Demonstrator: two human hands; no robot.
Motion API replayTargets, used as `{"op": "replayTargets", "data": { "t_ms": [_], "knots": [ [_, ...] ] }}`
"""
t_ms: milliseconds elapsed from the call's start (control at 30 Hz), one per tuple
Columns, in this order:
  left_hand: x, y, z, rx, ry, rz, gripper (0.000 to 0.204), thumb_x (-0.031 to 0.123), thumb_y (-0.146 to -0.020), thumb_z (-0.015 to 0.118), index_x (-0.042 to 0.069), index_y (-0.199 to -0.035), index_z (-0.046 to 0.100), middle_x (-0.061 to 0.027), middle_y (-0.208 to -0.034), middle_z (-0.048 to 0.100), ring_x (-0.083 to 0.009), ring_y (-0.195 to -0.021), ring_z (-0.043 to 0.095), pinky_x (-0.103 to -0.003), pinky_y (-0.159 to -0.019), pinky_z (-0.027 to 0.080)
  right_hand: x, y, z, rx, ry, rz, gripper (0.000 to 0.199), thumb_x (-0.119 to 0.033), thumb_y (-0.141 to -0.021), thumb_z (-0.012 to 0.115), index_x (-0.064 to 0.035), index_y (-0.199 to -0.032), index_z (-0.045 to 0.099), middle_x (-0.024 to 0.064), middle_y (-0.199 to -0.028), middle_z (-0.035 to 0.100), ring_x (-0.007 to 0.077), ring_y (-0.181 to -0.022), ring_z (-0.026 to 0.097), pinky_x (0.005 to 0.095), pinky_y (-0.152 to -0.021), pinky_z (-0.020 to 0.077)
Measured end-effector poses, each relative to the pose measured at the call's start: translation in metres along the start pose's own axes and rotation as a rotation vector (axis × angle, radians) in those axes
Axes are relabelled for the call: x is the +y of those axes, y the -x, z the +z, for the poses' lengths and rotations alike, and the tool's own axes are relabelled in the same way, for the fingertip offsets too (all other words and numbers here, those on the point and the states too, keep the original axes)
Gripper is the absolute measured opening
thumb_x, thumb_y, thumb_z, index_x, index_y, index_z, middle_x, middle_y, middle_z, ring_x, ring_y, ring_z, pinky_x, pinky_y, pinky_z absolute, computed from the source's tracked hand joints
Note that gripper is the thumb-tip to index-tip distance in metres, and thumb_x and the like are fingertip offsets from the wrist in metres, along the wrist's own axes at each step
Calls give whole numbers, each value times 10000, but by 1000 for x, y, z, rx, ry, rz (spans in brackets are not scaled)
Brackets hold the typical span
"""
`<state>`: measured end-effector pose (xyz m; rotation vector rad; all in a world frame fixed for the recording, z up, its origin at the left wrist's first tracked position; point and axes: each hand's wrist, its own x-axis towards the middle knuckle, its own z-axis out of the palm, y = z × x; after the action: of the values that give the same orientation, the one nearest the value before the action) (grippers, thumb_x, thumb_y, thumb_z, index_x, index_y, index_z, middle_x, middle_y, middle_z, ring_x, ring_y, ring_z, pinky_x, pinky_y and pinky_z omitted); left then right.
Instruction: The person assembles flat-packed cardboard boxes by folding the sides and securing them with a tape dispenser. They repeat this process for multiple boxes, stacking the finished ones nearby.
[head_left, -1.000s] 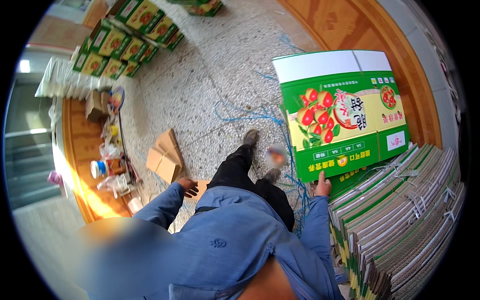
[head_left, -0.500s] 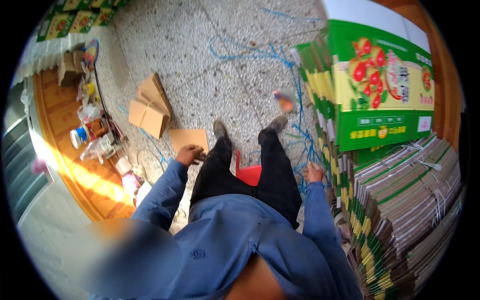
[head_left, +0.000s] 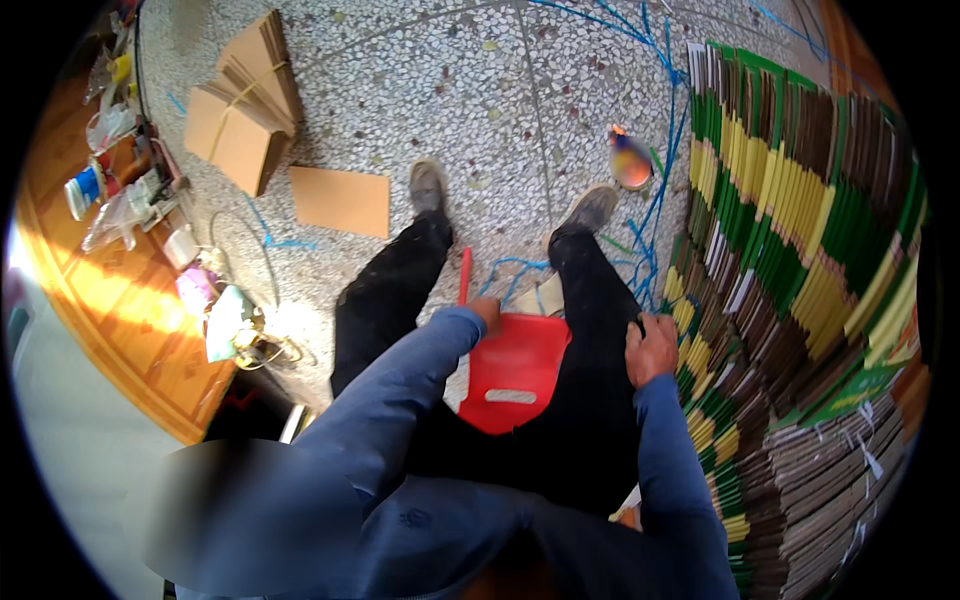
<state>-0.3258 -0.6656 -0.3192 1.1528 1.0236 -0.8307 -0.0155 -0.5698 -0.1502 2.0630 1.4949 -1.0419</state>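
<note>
Between my legs stands a red plastic stool [head_left: 515, 365] with a slot in its seat. My left hand [head_left: 487, 315] is closed at the seat's far left corner, its fingertips hidden from view. Beside my right thigh, my right hand [head_left: 652, 350] has its fingers loosely bent and slightly apart, with nothing seen in them. It is close to the stacked green and yellow printed cartons [head_left: 790, 210], which are folded flat.
A flat brown cardboard sheet [head_left: 340, 201] lies beyond my left foot, near a tied bundle of cardboard pieces [head_left: 235, 125]. Blue strapping [head_left: 672, 130] trails over the speckled floor. Bags and small items sit on wooden boards [head_left: 110, 320] at left. Bundled flat cartons [head_left: 840, 490] are at right.
My left hand has moved right, from beside my thigh to the stool. My right hand has come alongside my thigh. The view has shifted, and more of the stool's seat shows.
</note>
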Motion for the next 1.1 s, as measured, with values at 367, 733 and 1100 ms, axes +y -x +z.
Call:
{"op": "replayTargets", "data": {
  "t_ms": [367, 733, 1100],
  "knots": [
    [2, -143, 63, -402, -420, 420, 354, 327, -761, 649, 1, -883, 714, -201, -947, 694, -381, -916, 659, -466, -786, 518, -9, -76, -30, 342, -91, -209, 212, -104, -816, 627, 26, -984, 634, 193, -976, 577, 384, -941, 548, 435, -834, 445],
    [24, -172, -7, -865, -339, 213, 432, 329, -855, 642, 40, -1175, 613, -157, -1057, 662, -323, -850, 684, -451, -655, 552, 16, -73, 9, 716, -159, -346, 207, -107, -817, 631, 17, -982, 640, 199, -984, 602, 381, -944, 567, 428, -835, 457],
    [93, -8, -205, 655, -445, 650, 312, 331, -827, 625, 52, -936, 714, -186, -918, 685, -363, -885, 647, -438, -797, 506, 65, -20, -82, 1745, 269, -405, 385, -245, -681, 789, -46, -981, 653, 154, -1004, 599, 353, -928, 575, 436, -826, 471]
  ]
}}
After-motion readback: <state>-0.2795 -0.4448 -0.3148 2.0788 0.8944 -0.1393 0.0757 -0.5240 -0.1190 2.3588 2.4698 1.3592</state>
